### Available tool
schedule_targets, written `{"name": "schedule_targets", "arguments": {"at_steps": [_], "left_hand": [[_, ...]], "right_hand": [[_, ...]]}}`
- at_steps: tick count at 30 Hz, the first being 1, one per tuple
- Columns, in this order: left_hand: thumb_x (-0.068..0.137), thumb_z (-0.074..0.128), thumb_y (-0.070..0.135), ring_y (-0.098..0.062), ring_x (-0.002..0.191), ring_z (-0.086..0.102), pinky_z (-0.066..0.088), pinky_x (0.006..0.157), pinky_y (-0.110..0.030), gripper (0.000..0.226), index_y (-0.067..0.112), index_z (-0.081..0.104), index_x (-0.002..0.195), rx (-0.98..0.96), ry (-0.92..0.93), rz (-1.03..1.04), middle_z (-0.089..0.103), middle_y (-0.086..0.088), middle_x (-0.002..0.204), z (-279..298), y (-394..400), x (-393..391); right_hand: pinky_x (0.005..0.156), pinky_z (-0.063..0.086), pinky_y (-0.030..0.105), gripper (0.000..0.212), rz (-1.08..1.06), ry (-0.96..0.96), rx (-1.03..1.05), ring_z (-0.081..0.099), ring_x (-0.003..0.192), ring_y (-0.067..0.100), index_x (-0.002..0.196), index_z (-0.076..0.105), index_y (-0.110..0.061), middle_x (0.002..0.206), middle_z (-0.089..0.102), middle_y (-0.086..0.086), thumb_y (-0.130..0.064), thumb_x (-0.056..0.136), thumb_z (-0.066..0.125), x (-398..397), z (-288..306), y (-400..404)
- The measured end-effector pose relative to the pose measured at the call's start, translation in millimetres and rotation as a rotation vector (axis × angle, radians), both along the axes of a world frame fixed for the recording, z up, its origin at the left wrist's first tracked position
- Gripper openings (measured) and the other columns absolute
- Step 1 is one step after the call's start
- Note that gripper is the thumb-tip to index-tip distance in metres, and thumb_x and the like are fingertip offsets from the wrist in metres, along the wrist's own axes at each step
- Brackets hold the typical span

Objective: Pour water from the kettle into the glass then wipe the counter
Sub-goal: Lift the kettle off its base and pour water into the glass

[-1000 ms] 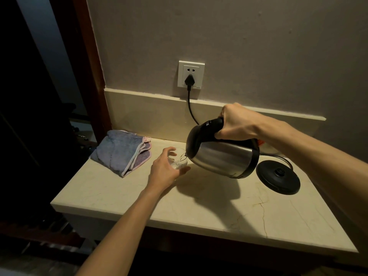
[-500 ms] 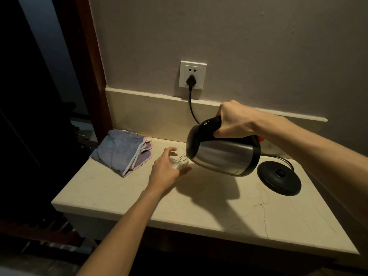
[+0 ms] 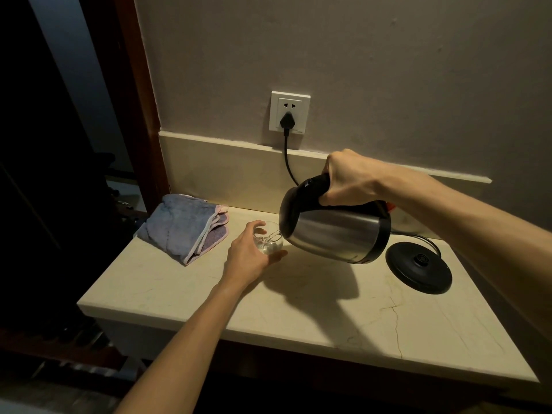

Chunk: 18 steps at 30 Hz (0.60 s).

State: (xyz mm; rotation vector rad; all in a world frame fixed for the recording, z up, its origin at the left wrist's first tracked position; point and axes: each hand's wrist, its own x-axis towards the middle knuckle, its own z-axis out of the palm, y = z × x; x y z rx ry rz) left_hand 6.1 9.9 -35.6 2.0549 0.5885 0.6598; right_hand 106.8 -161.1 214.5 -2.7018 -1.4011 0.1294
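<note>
A steel kettle [image 3: 337, 237] with a black lid and handle hangs tilted to the left above the counter [image 3: 313, 309]. My right hand [image 3: 349, 182] grips its handle from above. Water runs from the spout into a small clear glass [image 3: 270, 243] that stands on the counter. My left hand [image 3: 248, 255] is wrapped around the glass from the near side, hiding its left part. A folded blue and pink cloth [image 3: 186, 228] lies at the counter's back left corner.
The kettle's black round base [image 3: 418, 267] sits at the right of the counter, its cord running up to a plug in the wall socket [image 3: 289, 113]. A low backsplash runs along the wall. Left of the counter the space drops into a dark area.
The kettle has risen slightly and stays tilted over the glass. My left hand has kept its hold on the glass. The view has shifted a little.
</note>
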Motion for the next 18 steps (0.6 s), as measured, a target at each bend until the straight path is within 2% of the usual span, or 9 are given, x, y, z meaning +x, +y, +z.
{"name": "schedule_targets", "arguments": {"at_steps": [3, 10, 18], "left_hand": [[0.052, 0.089, 0.071, -0.015, 0.101, 0.063, 0.054, 0.088, -0.039, 0.092, 0.042, 0.049, 0.129, -0.002, -0.001, 0.002, 0.066, 0.01, 0.11, -0.7, -0.5, 0.0], [0.052, 0.088, 0.073, -0.017, 0.102, 0.063, 0.055, 0.089, -0.04, 0.094, 0.042, 0.047, 0.131, 0.006, 0.011, 0.004, 0.064, 0.011, 0.108, -1.2, 0.2, 0.4], [0.05, 0.087, 0.075, -0.013, 0.101, 0.063, 0.053, 0.085, -0.032, 0.094, 0.043, 0.048, 0.129, 0.006, -0.002, 0.012, 0.066, 0.01, 0.111, -1.9, -0.7, 0.1]], "right_hand": [[0.069, 0.066, 0.044, 0.021, -0.001, -0.019, -0.006, 0.072, 0.073, 0.023, 0.097, 0.077, -0.009, 0.085, 0.075, 0.01, -0.027, 0.086, 0.077, -1.7, 1.6, 0.4], [0.071, 0.066, 0.044, 0.021, -0.004, -0.006, -0.03, 0.071, 0.075, 0.023, 0.099, 0.077, -0.008, 0.087, 0.074, 0.01, -0.026, 0.087, 0.077, -4.7, 3.3, 2.1], [0.072, 0.065, 0.049, 0.025, -0.011, -0.029, -0.048, 0.072, 0.077, 0.027, 0.101, 0.077, -0.007, 0.09, 0.075, 0.014, -0.028, 0.087, 0.075, -9.3, 5.1, 2.7]]}}
